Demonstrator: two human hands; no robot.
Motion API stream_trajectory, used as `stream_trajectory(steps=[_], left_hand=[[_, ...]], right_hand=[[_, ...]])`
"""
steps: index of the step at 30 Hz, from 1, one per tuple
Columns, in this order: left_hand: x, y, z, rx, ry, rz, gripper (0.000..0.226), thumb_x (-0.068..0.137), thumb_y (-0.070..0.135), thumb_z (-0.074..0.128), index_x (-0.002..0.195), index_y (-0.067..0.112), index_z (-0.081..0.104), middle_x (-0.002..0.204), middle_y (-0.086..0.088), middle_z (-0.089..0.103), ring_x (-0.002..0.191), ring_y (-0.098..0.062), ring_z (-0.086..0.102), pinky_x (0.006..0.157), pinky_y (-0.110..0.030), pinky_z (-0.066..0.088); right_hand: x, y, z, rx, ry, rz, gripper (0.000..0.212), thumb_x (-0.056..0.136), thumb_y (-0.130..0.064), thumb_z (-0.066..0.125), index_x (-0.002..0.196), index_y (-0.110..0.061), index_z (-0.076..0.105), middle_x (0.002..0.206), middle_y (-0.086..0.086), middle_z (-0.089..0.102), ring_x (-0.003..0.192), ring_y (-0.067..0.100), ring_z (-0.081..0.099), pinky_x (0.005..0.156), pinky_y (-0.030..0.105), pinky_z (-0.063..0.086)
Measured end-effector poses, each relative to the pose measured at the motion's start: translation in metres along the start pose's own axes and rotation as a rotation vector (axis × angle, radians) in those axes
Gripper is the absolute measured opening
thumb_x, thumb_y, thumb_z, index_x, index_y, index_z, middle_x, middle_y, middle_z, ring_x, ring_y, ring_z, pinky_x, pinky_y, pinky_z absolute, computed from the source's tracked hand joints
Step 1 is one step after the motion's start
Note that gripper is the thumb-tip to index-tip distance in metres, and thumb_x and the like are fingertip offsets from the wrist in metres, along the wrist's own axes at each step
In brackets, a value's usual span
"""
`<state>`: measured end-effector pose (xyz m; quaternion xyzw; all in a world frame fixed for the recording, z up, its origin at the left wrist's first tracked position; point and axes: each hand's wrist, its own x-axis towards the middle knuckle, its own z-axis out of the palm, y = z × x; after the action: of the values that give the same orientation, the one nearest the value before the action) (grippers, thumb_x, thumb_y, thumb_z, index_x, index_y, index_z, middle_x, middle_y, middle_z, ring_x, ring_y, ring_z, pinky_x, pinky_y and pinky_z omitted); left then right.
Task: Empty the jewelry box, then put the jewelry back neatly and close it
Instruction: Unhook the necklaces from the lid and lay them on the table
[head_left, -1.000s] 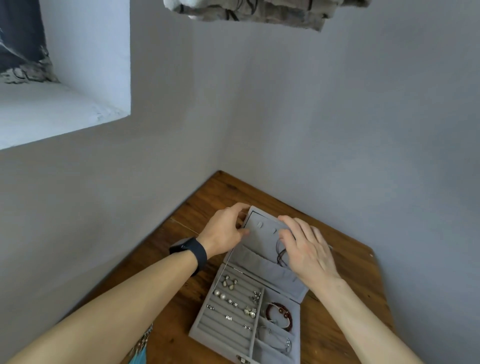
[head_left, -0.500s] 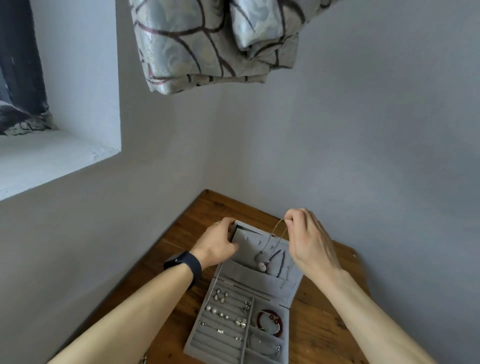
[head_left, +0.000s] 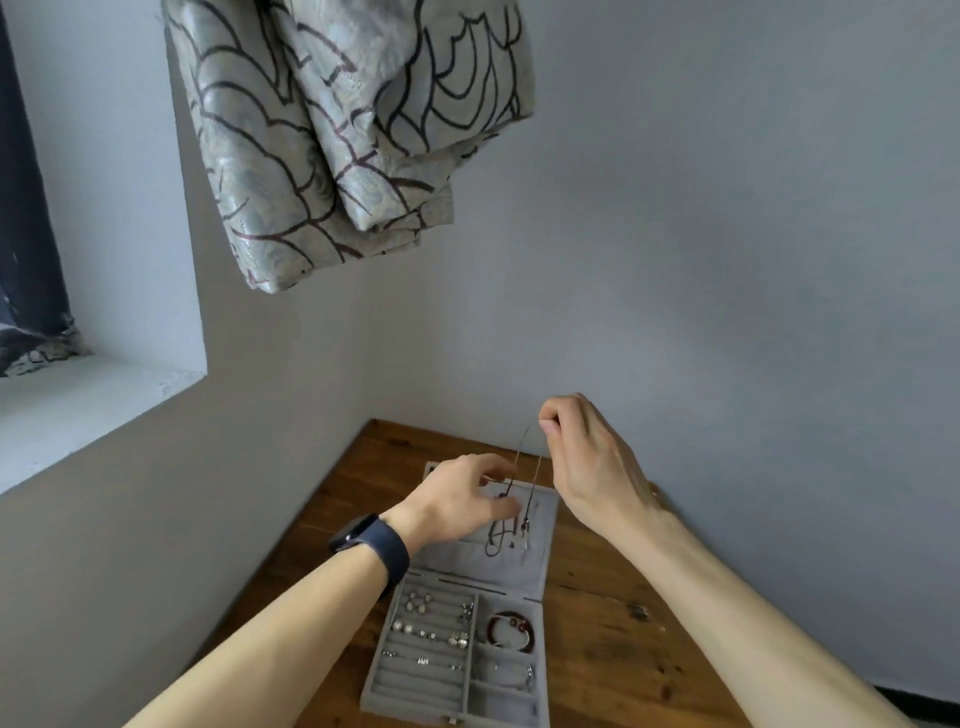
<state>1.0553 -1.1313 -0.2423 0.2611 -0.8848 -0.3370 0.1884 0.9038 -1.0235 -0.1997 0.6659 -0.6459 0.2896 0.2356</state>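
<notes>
Jewelry box (head_left: 467, 564): lay open on the wooden worktop (head_left: 597, 623), lid toward the wall. Tray: earrings (head_left: 431, 629) in the left rows, red bracelet (head_left: 509, 629) in a right compartment. Necklace (head_left: 532, 483): your right hand (head_left: 592, 462) pinched its chain above the lid (lower end dangling at the lid). Your left hand (head_left: 457, 501) was curled beside the chain; whether it gripped it cannot be told.

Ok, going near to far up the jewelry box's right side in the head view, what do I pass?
Empty grey felt compartment → thin silver bracelet → red beaded bracelet → open grey lid → right hand pinching a thin silver chain.
</notes>
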Motion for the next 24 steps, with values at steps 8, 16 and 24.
stream_trajectory(steps=[8,16,24], left_hand=[[-0.059,0.009,0.019,-0.352,-0.058,-0.015,0.019,0.099,0.029,0.06,0.096,0.015,0.072,0.084,0.003,0.076,0.077,-0.009,0.069,0.083,-0.032,0.054],[-0.095,0.057,0.014,-0.474,-0.213,-0.077,0.029,0.095,0.034,0.066,0.1,0.007,0.074,0.068,0.003,0.059,0.067,-0.014,0.06,0.066,-0.024,0.051],[-0.1,0.055,0.009,-0.622,-0.117,-0.149,0.025,0.095,0.029,0.066,0.104,0.006,0.071,0.064,0.007,0.053,0.057,-0.011,0.049,0.058,-0.023,0.044]], right_hand=[[-0.089,-0.014,-0.025,0.303,0.053,0.567,0.004,0.104,-0.021,0.043,0.103,-0.021,0.047,0.093,-0.004,0.062,0.082,0.007,0.059,0.062,0.008,0.041],[-0.209,-0.064,0.013,0.511,-0.149,0.794,0.016,0.1,-0.021,0.056,0.113,-0.026,0.063,0.109,-0.016,0.062,0.096,0.0,0.06,0.079,0.012,0.05],[-0.286,-0.102,0.031,0.776,-0.274,1.08,0.019,0.103,-0.031,0.049,0.099,-0.027,0.067,0.099,-0.013,0.071,0.101,0.002,0.063,0.085,0.019,0.049]])
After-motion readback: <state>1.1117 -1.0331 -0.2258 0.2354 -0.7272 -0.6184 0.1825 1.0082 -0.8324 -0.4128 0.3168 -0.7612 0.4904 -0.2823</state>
